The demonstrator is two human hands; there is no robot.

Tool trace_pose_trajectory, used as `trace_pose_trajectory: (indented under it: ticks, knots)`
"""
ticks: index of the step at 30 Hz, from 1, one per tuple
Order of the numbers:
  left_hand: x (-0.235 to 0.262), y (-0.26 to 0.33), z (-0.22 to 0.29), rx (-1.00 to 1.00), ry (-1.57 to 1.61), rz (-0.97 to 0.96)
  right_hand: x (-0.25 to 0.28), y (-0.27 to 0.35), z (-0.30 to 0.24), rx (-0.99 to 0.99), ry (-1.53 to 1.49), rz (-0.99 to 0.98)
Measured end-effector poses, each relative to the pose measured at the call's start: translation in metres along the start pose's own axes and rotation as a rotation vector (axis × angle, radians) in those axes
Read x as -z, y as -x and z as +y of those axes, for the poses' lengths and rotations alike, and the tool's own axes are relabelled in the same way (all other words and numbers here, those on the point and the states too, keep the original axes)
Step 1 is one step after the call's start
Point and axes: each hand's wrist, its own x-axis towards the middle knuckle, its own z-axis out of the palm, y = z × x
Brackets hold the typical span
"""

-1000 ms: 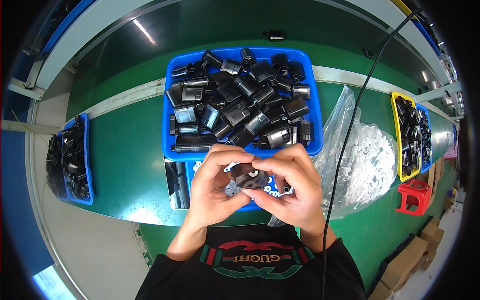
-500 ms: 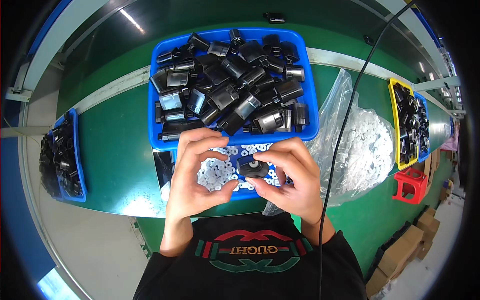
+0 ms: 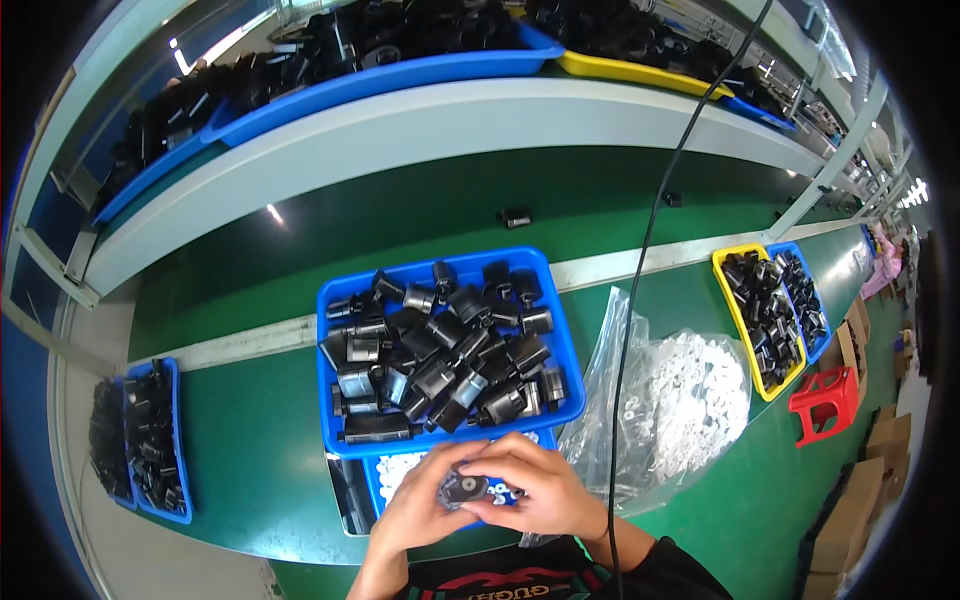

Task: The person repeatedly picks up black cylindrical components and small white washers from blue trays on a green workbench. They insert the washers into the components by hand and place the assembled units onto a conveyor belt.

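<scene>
My left hand (image 3: 425,510) and my right hand (image 3: 540,490) meet at the near edge of the green bench, fingers closed together around one small black round part (image 3: 466,490). They hover over a small blue tray of white ring-shaped pieces (image 3: 400,468). Just beyond sits a large blue tray (image 3: 330,400) piled with several black plastic parts (image 3: 440,360).
A clear bag of white pieces (image 3: 680,400) lies to the right, crossed by a hanging black cable (image 3: 640,270). A yellow tray (image 3: 735,310) and a red stool (image 3: 825,400) are at the far right. A blue tray of black parts (image 3: 150,435) sits left. Shelf trays run above.
The view has tilted upward, so the trays and my hands now sit lower in the picture. Both hands stay together on the small black part.
</scene>
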Motion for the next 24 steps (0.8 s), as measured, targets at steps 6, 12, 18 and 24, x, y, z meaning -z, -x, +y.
trace_pose_trajectory:
  ticks: [6,12,18,24]
  knots:
    - [0.001,-0.022,0.005,-0.088,-0.032,0.187,0.026,-0.018,-0.015,0.137,0.041,0.101]
    - [0.001,-0.034,0.025,-0.080,-0.031,0.261,0.040,-0.030,-0.055,0.416,-0.867,0.358]
    - [-0.007,-0.029,0.021,-0.131,-0.045,0.227,0.026,-0.049,-0.046,0.430,-0.890,0.110]
    - [-0.007,-0.029,0.025,-0.228,0.006,0.254,0.012,-0.045,-0.041,0.231,-0.779,0.049]
